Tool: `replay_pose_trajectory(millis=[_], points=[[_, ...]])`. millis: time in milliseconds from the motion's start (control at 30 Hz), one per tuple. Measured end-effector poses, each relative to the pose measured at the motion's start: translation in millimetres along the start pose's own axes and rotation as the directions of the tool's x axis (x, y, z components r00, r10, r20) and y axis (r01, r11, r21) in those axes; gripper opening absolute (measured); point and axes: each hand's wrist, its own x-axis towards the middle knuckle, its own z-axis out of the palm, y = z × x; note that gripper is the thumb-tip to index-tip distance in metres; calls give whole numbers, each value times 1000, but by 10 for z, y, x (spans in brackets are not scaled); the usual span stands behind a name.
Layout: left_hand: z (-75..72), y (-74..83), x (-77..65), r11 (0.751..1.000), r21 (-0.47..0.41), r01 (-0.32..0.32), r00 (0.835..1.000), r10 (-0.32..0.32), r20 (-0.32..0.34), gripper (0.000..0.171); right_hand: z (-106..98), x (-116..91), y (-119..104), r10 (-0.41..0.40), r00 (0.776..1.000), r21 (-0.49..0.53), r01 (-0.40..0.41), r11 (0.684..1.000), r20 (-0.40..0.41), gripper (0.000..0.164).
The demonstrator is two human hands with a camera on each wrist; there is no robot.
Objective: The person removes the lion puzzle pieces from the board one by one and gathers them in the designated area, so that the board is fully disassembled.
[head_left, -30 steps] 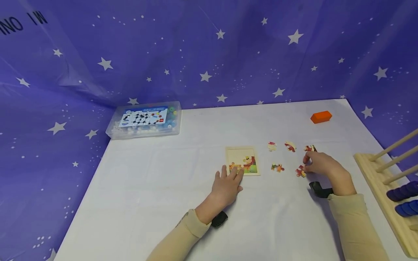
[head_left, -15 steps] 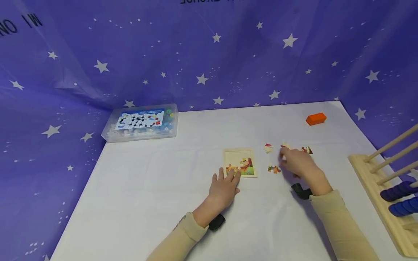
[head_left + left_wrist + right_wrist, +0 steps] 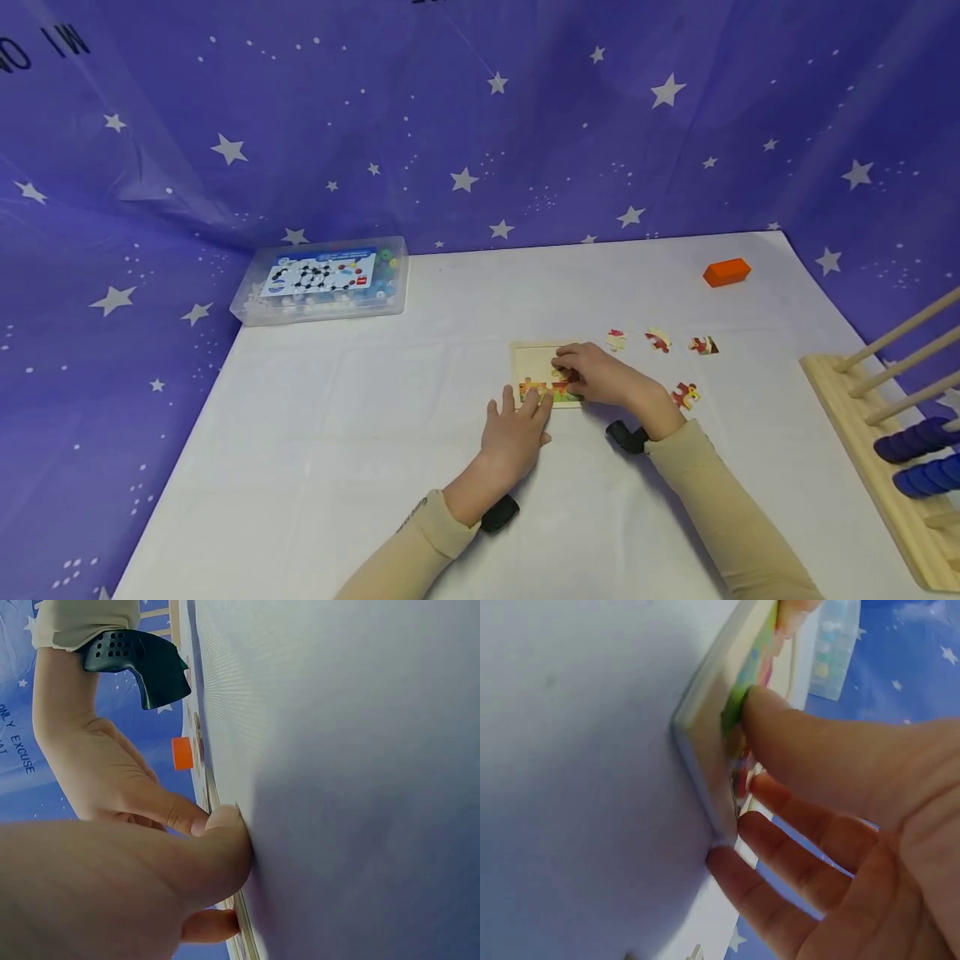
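Note:
A small wooden jigsaw tray (image 3: 534,360) lies on the white table, its lower part filled with colourful pieces. My left hand (image 3: 513,437) rests on its near edge with the fingers spread. My right hand (image 3: 603,379) is over the tray's right side, thumb and fingers bent around a jigsaw piece (image 3: 742,776) that they largely hide. In the right wrist view, the right thumb presses by a green part of the picture near the tray's corner. To the right lie loose pieces, among them a red-and-yellow one (image 3: 685,396) and a red-and-cream one (image 3: 658,339).
A clear plastic case (image 3: 322,283) with a molecule-model label stands at the back left. An orange block (image 3: 727,272) lies at the back right. A wooden bead abacus (image 3: 862,425) stands along the right edge. Starry purple cloth (image 3: 465,125) hangs behind the table.
My right hand has moved left from the loose pieces to the tray. The nearer left loose piece is gone from its place on the table. My left hand has stayed on the tray's edge.

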Motion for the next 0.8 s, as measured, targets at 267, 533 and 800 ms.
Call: replay_pose_trajectory(millis=[267, 533, 800], points=[[-10, 4, -4, 1000, -6, -7, 1000, 6, -16, 55, -19, -48, 22, 34, 999, 99, -31, 995, -26, 36], [-1, 12, -4, 1000, -9, -7, 1000, 7, -20, 55, -23, -31, 49, -2, 998, 60, 6, 998, -63, 37], [7, 2, -1, 1000, 0, -7, 999, 7, -31, 55, 9, -26, 85, 20, 996, 70, -14, 997, -85, 36]])
